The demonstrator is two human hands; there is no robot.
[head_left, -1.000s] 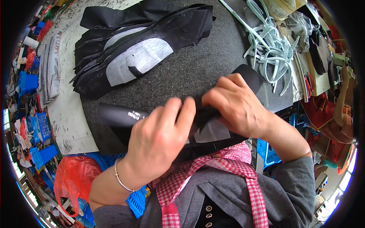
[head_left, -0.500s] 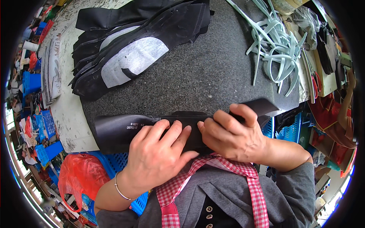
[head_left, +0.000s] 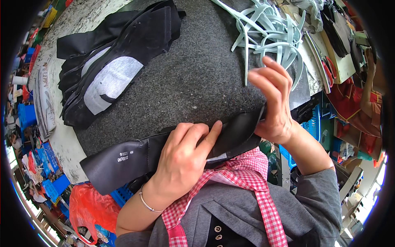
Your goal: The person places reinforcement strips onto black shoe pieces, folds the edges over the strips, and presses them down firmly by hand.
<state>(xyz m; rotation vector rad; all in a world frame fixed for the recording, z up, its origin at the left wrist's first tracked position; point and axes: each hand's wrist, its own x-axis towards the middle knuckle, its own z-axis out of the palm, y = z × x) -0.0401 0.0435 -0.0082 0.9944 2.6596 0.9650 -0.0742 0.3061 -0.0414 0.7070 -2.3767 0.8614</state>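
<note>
A long black leather piece [head_left: 118,162], with small white print at its left end, lies slantwise along the near edge of the dark grey work mat [head_left: 197,82]. My left hand [head_left: 181,158] is closed over its middle, fingers bent onto the upper side, thumb hidden. My right hand [head_left: 275,105] is at the piece's right end, where the leather curls up. Its fingers are raised and apart, and its thumb side touches the leather. A pale patch shows on the near edge between my hands.
A stack of black leather pieces [head_left: 144,41], with pale grey patches, lies at the far left. Light blue strips [head_left: 267,33] are tangled at the far right, near red-handled scissors [head_left: 329,70]. A red plastic bag [head_left: 92,210] and blue baskets [head_left: 310,127] sit below the table edge.
The leather piece has tilted, its left end nearer me and its right end farther. My right hand has lifted and spread its fingers. The whole view has shifted a little.
</note>
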